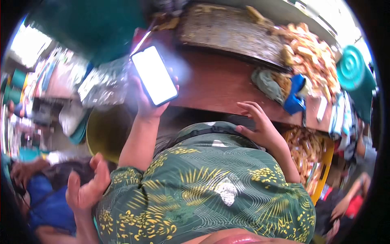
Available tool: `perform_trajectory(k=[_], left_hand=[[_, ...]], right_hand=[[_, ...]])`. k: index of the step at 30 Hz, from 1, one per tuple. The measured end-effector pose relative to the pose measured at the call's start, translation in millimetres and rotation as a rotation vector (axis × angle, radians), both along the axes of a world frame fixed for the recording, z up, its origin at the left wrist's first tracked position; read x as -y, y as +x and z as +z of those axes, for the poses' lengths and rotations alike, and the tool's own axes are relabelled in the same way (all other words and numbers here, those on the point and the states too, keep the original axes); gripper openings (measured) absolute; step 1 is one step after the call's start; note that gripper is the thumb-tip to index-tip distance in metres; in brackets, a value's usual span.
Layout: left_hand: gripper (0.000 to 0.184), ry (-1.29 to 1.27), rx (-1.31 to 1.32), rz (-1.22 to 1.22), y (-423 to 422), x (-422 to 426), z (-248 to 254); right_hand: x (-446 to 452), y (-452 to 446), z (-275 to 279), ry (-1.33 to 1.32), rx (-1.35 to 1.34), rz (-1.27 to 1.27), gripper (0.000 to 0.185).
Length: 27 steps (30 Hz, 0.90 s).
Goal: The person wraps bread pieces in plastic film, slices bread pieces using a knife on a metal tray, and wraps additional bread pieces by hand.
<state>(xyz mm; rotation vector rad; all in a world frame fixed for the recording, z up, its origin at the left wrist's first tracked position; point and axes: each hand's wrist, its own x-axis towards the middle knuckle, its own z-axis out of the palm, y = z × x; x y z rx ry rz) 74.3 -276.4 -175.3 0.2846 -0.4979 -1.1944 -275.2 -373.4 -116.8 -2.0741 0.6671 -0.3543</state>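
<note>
My left hand (pixel 142 101) is raised in front of my body, its fingers wrapped round a smartphone (pixel 154 76) with a glaring white screen. What the screen displays is washed out. My right hand (pixel 258 126) hovers by my waist near the front edge of a reddish-brown table (pixel 215 77); its fingers are apart and it holds nothing. Beyond it on the table lie a grey-green cloth or bag (pixel 268 84) and a blue object (pixel 295 95) whose kind I cannot make out.
A worn board (pixel 231 34) lies across the table beside a heap of pale orange strips (pixel 313 57). A yellow crate (pixel 326 162) of similar pieces stands right. Another person's hand (pixel 89 185) reaches in at left. Clear plastic (pixel 105 83) and a teal lidded container (pixel 351 67) flank the table.
</note>
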Motion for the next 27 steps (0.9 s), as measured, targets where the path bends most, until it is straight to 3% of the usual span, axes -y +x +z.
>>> perform_trajectory(k=[3, 4, 7, 8, 12, 14, 18, 22, 27], left_hand=[[0.082, 0.100, -0.041, 0.160, 27.7, -39.9, 5.5], [0.080, 0.026, -0.104, 0.114, 24.1, -36.2, -2.0], [0.078, -0.006, -0.049, 0.159, 46.9, -77.1, -0.4], [0.078, -0.015, -0.029, 0.165, 52.8, -88.5, 1.5], [0.074, -0.012, 0.055, 0.204, 56.8, -115.8, 19.2], [0.071, 0.027, 0.093, 0.252, 48.0, -124.3, 37.4], [0.070, 0.142, 0.058, 0.055, 41.9, -149.4, 71.5], [0.068, 0.203, 0.060, 0.394, 32.3, -155.6, 65.3], [0.064, 0.190, 0.114, 0.513, 35.8, -163.4, 70.5]], right_hand=[[1.1, 10.9, -1.6, -0.023, -0.018, 0.105, 0.059], [17.4, 0.3, -8.4, -0.033, -0.013, 0.138, 0.058], [35.7, 6.5, -34.9, 0.204, 0.069, 0.201, 0.053], [42.4, 7.5, -45.5, 0.404, 0.102, 0.170, 0.048], [69.7, 16.1, -77.1, 0.574, 0.147, -0.030, 0.041], [83.5, 10.7, -89.1, 0.746, 0.291, -0.043, 0.041], [89.5, 4.9, -94.6, 0.954, 0.483, -0.111, 0.040], [92.9, -0.2, -100.3, 1.053, 0.599, -0.129, 0.038], [91.1, 2.0, -98.7, 1.030, 0.594, -0.165, 0.038]])
